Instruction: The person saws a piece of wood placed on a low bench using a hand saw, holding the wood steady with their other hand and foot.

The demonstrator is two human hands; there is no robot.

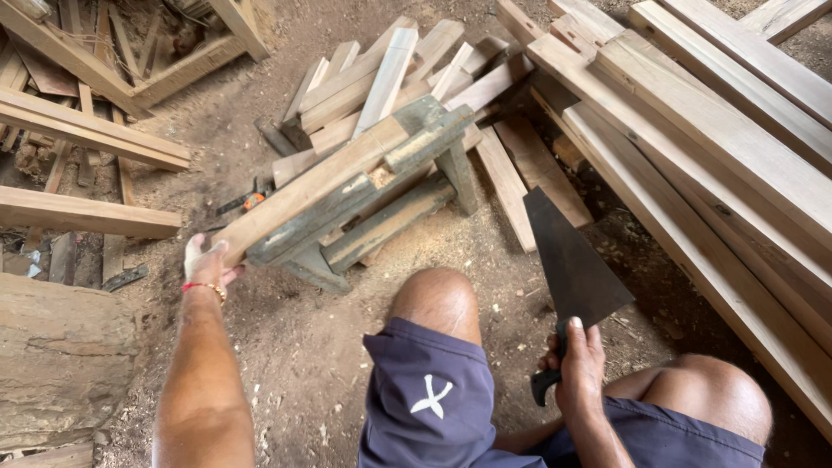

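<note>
The dirt floor (303,347), strewn with sawdust and chips, is bare only in a patch between the person's knees and the sawhorse; everywhere else timber hems it in. A stack of long planks (719,139) runs down the whole right side, its near edge close beside the right knee. A heap of short offcuts (390,69) lies behind the sawhorse, and more beams (87,130) crowd the left, with a rough log (61,355) at the lower left edge. The grey-green wooden sawhorse (364,199) stands tilted in the middle, carrying a pale plank (321,178) laid along its top, the plank's near end jutting past the sawhorse. The left hand (206,260) has its fingers closed over that near end, a red and gold bracelet (204,287) at the wrist. The right hand (579,364) grips the dark handle of a handsaw (572,260), fingers wrapped tight, its broad black blade pointing up and away above the floor, apart from the plank. A small orange-handled tool (247,201) lies on the floor just left of the sawhorse.
</note>
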